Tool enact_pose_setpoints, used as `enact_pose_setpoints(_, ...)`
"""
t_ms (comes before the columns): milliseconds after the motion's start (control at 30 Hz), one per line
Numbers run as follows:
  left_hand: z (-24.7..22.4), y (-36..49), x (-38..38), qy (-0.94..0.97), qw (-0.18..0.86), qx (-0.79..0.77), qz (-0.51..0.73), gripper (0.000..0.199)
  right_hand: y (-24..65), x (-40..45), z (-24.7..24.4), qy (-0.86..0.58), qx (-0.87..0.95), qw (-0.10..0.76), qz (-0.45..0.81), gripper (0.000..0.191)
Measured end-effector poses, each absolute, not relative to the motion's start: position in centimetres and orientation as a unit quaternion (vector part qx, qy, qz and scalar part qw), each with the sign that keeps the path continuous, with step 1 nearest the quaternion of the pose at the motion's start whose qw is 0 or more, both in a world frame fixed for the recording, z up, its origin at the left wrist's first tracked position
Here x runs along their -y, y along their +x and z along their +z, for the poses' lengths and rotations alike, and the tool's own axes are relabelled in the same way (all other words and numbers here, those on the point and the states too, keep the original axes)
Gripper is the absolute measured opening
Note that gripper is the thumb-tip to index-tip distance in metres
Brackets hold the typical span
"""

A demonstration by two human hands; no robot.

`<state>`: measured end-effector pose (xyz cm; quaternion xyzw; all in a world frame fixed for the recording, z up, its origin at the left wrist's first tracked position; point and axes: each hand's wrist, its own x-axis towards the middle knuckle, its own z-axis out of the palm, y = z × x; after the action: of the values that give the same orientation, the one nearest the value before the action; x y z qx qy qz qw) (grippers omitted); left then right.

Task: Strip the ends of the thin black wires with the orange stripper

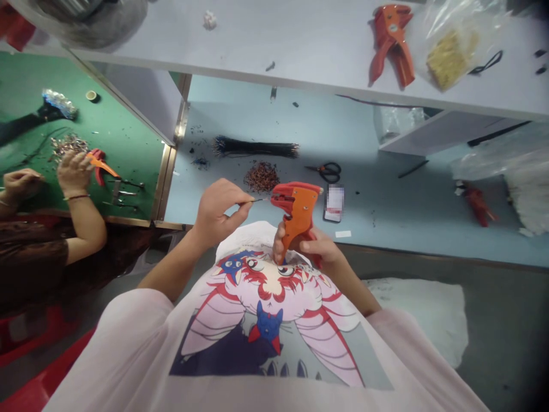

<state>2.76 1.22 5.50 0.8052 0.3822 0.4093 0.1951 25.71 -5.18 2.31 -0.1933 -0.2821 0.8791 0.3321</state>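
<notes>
Between thumb and forefinger, my left hand point(223, 212) pinches a thin dark wire point(258, 200). The wire's tip points at the jaws of a red and orange wire stripper point(299, 209); I cannot tell whether it touches them. My right hand point(319, 246) is wrapped round the stripper's handles, holding it upright in front of my shirt. Behind the jaws lies a pile of short copper-coloured wire pieces point(261, 176) on the light blue table. Farther back is a bundle of black wires point(257, 147) with bared ends.
Black-handled scissors point(329, 171) and a phone point(334, 202) lie right of the pile. A shelf point(300, 57) overhead carries another wire stripper point(392, 46) and a bag of yellow parts point(452, 57). At left, a co-worker's hand point(74, 171) is at another wire stripper point(102, 165) on a green table.
</notes>
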Motion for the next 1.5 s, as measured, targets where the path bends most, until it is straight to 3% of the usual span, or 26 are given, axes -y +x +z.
enact_pose_setpoints(333,5.38,3.14,-1.22,0.833,0.105,-0.393,0.375,0.008,25.34,5.15,2.74,-0.185,0.274,0.313,0.890,0.041)
enact_pose_setpoints(867,4.98,3.31,-1.46,0.834,0.084,-0.405,0.365,0.009,25.01,4.79,2.17,-0.222,0.333,0.310,0.862,0.028)
enact_pose_setpoints(1500,4.58,3.23,-1.77,0.843,0.070,-0.403,0.350,0.009,25.11,4.64,2.46,-0.226,0.295,0.305,0.876,0.029)
